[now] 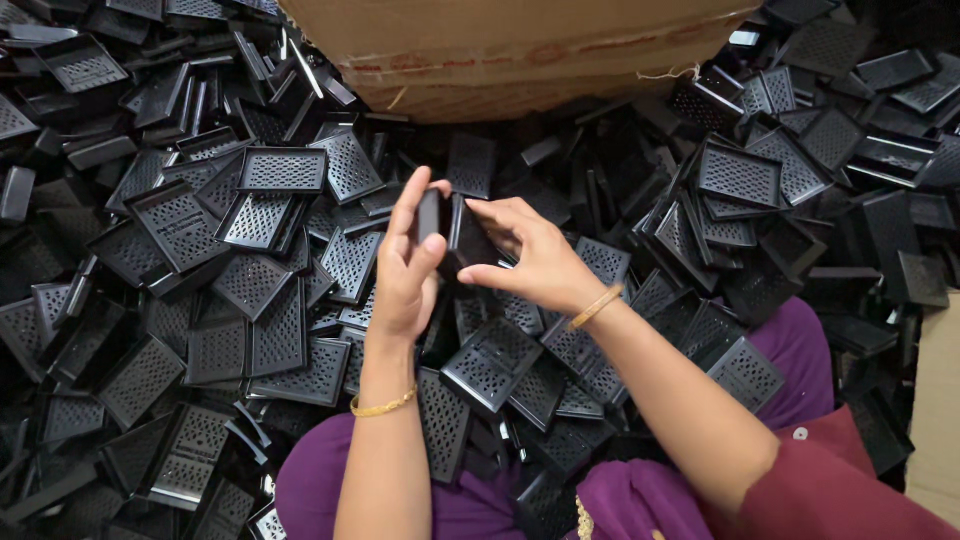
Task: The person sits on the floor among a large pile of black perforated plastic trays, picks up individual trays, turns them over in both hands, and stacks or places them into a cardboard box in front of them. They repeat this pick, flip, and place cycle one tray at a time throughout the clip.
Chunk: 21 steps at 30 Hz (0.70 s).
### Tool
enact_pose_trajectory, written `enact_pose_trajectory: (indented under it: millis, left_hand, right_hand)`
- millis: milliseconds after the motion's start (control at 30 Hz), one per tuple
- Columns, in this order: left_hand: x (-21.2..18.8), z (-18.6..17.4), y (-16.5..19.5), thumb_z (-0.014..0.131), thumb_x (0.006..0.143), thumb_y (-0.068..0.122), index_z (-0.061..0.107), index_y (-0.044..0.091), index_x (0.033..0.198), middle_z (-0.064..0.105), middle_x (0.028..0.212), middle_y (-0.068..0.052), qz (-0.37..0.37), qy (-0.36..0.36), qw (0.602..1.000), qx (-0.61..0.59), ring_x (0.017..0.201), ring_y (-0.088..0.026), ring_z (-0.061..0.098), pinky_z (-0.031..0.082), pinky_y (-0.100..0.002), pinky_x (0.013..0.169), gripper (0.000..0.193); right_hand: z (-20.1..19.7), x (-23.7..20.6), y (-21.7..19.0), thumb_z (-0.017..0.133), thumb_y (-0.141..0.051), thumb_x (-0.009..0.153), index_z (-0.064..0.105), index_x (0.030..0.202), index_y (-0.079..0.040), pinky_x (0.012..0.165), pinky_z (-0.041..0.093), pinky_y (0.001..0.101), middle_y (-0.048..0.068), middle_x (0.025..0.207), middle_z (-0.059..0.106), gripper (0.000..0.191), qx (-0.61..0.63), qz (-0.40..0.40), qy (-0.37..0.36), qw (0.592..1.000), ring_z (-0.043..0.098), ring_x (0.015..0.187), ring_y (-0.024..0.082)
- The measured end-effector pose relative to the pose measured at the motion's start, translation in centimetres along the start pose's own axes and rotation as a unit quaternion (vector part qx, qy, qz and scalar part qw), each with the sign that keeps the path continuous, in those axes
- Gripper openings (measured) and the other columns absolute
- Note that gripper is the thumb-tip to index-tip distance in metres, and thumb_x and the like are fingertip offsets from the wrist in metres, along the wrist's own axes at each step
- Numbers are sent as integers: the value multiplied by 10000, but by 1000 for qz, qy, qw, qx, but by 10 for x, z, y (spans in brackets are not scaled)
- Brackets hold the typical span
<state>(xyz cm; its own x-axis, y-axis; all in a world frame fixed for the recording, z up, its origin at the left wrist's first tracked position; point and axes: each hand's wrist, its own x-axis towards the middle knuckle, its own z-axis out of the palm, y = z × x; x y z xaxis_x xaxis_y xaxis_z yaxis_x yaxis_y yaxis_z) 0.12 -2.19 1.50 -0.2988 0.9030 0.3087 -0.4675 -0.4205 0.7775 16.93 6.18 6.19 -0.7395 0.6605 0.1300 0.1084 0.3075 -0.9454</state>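
1. Fingers (415, 205) of the left hand (405, 270) were closed on a small black plastic piece (431, 215), with the thumb in front and the fingertips curled over its top edge.
2. Right hand (530, 262) fingers were wrapped round a second black plastic piece (467, 238), pinching it from the right side.
3. Both pieces were held up above the lap, touching or almost touching each other between the two hands; the exact join was too dark to tell.
4. Each piece stood on end with its long axis roughly upright. The left one lay just beside the right one, so the gap between them ran across, from hand to hand, and neither hand was clearly nearer to it.
5. A thin gold bangle (382, 405) sat on the left wrist and another gold bangle (596, 306) on the right wrist.
6. Purple cloth (800, 350) covered the knees below the hands.
7. Around the lap and beyond it, a deep heap of black perforated trays (283, 170) lay at all angles, some face up and some on edge.
8. Farthest off, a brown cardboard box (520, 50) rested at the top of the heap, straight ahead of the hands.
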Motion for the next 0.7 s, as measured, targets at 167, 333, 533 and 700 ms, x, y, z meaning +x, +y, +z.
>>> enact_pose_trajectory:
  millis: [167,333,533,700]
  left_hand:
    - [-2,3,13,782,919,211,292,13,1659,434,1618,-107,-34,-62,997,-14,1452,-203,456,343,-355,1254,909]
    - [-4,5,20,817,895,235,281,17,1658,415,1631,-99,-55,-92,994,-19,1487,-210,435,332,-363,1273,957]
    - [-7,-7,5,835,907,329,378,12,1601,468,1599,-102,-41,-86,995,-1,1494,-218,446,339,-364,1275,890]
    - [-3,-21,-16,760,1019,349,556,16,1434,596,1374,-133,-55,71,996,-24,1218,-242,567,476,-418,1032,571]
  right_hand:
    - [-1,-4,-11,918,-145,725,560,1432,-2,1072,523,300,49,1326,601,805,-30,-8,14,999,630,1230,148]
    - [1,-9,-15,923,-143,706,581,1426,-10,1048,549,300,49,1298,616,808,-29,12,26,999,643,1178,148]
    - [13,-12,-14,902,-153,762,521,1488,-27,1154,497,348,106,1408,614,830,31,-17,53,998,619,1325,194]
    - [12,-13,-12,860,-141,845,422,1530,-40,1151,469,366,166,1488,585,820,13,-55,32,998,576,1387,253]
